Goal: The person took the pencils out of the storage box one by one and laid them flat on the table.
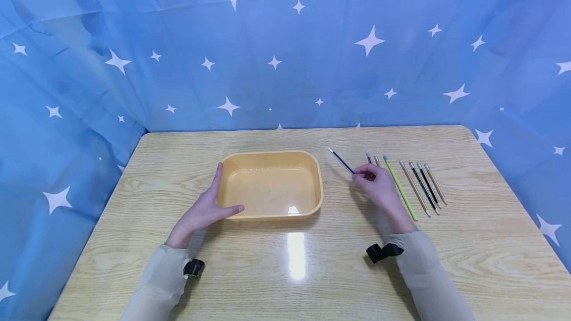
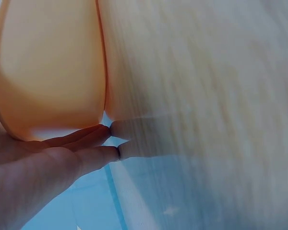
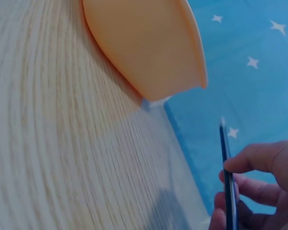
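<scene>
A yellow-orange plastic tray (image 1: 272, 189) with a raised rim sits on the table. My left hand (image 1: 202, 212) rests against its left end, fingers straight along the outer wall and thumb reaching over the near rim. Right of the tray, my right hand (image 1: 376, 185) pinches a dark blue pencil (image 1: 341, 160) between thumb and fingers. The pencil's white eraser end points up-left, toward the back; its lower end is hidden by the hand. In the right wrist view the pencil (image 3: 224, 143) is raised off the table.
Beside and beyond my right hand, several pencils lie roughly side by side, among them a lime green pencil (image 1: 400, 187) and a dark pencil (image 1: 424, 187). The wooden table (image 1: 250, 276) ends at a blue star-patterned cloth (image 1: 267, 38) behind and at the sides.
</scene>
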The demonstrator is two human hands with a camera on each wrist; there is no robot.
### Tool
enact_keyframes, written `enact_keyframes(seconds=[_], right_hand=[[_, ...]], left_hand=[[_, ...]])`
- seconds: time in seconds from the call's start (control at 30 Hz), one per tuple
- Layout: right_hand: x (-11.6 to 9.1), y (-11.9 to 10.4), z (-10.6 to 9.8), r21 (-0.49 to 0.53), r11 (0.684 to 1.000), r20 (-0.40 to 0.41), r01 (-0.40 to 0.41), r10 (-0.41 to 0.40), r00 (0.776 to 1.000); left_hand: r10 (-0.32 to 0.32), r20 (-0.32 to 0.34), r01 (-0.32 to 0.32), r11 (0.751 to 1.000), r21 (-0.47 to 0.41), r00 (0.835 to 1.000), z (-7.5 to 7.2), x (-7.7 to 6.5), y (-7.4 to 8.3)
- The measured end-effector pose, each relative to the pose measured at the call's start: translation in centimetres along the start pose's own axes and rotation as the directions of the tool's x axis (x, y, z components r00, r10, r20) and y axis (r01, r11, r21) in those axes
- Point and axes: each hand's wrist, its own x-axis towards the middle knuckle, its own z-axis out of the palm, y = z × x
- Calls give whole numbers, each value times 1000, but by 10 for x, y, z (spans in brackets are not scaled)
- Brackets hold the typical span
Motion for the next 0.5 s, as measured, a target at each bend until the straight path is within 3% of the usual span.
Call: enact_keyframes(seconds=[0.2, 0.5], right_hand=[[-1, 2, -6, -7, 999, -29, -36, 36, 999], [0, 11, -11, -139, 983, -93, -119, 107, 990]], left_hand=[[6, 3, -6, 1000, 9, 1000, 1, 0, -1], [4, 6, -4, 1000, 14, 1000, 1, 1, -2]])
